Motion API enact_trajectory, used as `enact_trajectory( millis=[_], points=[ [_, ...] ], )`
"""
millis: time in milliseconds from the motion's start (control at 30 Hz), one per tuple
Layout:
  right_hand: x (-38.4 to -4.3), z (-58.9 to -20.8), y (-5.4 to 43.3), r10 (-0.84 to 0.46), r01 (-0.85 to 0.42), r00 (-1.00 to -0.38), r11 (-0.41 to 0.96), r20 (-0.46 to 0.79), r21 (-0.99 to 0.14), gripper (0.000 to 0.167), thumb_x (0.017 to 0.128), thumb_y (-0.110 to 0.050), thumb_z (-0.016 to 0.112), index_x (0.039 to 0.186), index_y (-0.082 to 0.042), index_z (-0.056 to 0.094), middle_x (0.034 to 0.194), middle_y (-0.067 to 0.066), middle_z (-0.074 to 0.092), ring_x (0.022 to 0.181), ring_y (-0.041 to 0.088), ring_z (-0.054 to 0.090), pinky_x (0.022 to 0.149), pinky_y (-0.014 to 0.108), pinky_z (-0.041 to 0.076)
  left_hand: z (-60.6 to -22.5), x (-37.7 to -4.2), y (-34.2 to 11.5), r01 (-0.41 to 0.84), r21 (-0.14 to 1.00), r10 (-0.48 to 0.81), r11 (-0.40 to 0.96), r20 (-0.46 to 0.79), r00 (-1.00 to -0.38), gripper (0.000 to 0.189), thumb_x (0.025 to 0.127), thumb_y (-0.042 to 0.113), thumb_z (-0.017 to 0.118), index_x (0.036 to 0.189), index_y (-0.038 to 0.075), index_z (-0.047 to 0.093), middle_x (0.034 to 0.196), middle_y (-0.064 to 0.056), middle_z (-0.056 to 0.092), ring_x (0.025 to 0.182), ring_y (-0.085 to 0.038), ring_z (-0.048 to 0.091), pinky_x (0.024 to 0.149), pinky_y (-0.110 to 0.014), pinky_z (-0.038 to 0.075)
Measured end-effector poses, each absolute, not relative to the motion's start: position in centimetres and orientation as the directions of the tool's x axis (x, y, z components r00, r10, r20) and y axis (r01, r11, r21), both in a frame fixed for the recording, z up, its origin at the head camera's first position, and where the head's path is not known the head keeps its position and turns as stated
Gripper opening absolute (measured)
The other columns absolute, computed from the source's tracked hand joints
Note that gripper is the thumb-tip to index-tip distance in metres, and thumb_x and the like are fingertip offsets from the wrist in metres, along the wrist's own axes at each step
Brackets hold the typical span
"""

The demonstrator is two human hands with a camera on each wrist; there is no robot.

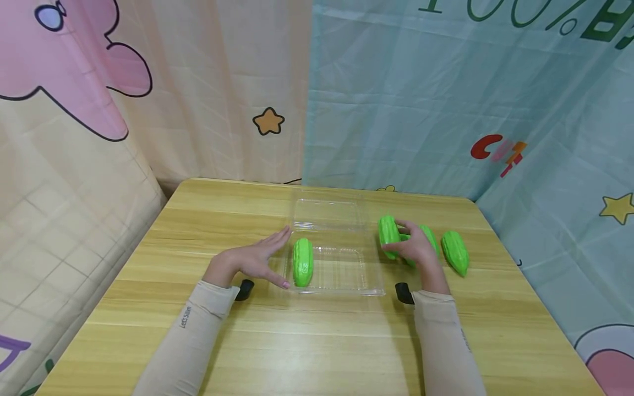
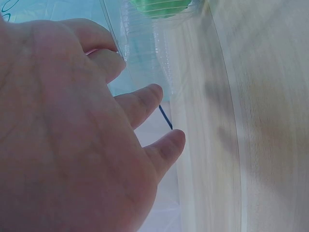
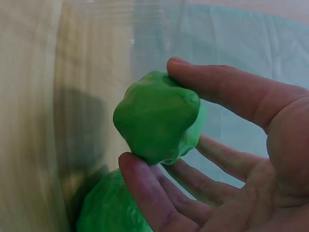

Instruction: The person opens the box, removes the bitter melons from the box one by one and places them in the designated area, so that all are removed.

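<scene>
My right hand (image 1: 418, 245) pinches a green bitter melon (image 1: 388, 236) between thumb and fingers, raised above the table to the right of a clear plastic clamshell box (image 1: 342, 272). The right wrist view shows the blunt end of this bitter melon (image 3: 157, 118) facing the camera. Inside the box, along its left side, lies another bitter melon (image 1: 303, 263). My left hand (image 1: 252, 259) has its fingers and thumb spread at the box's left edge and holds nothing. Through the box wall, part of the melon inside (image 2: 161, 7) shows in the left wrist view.
The box's lid (image 1: 327, 213) lies folded back toward the table's far edge. More bitter melons sit on the right, partly behind my right hand, with one (image 1: 455, 253) farthest right. Printed curtains (image 1: 396, 110) hang behind the wooden table (image 1: 317, 341).
</scene>
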State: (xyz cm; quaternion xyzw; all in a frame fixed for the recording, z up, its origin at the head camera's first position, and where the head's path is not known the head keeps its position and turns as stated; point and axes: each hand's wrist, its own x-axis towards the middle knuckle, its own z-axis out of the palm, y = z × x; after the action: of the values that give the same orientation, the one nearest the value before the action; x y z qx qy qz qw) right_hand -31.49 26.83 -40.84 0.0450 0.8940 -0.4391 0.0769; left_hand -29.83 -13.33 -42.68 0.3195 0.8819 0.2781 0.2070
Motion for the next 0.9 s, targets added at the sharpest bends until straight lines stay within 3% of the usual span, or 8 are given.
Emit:
enact_trajectory(
  millis=[633,900],
  points=[
    [-31.9,-41.8,27.1,0.087,0.161,-0.987,0.678,-0.139,-0.717,0.091,0.089,-0.015,0.078,0.159,-0.003,0.022,0.157,0.029,0.030,0.138,0.050,0.032,0.109,0.061,0.034,-42.8,-29.8,-13.3,0.450,0.622,0.678,0.641,-0.182,-0.713,0.128,0.080,0.050,0.083,0.161,0.009,-0.007,0.167,-0.009,-0.014,0.152,-0.032,-0.009,0.119,-0.057,0.005],
    [-31.9,-42.2,26.6,0.065,0.102,-0.994,0.796,-0.083,-0.597,0.082,0.086,-0.016,0.081,0.151,0.005,0.036,0.148,0.032,0.041,0.133,0.050,0.040,0.108,0.059,0.037,-42.8,-29.8,-13.3,0.452,0.616,0.675,0.645,-0.183,-0.715,0.128,0.079,0.050,0.083,0.161,0.009,-0.006,0.167,-0.009,-0.014,0.152,-0.034,-0.008,0.119,-0.057,0.005]
  ],
)
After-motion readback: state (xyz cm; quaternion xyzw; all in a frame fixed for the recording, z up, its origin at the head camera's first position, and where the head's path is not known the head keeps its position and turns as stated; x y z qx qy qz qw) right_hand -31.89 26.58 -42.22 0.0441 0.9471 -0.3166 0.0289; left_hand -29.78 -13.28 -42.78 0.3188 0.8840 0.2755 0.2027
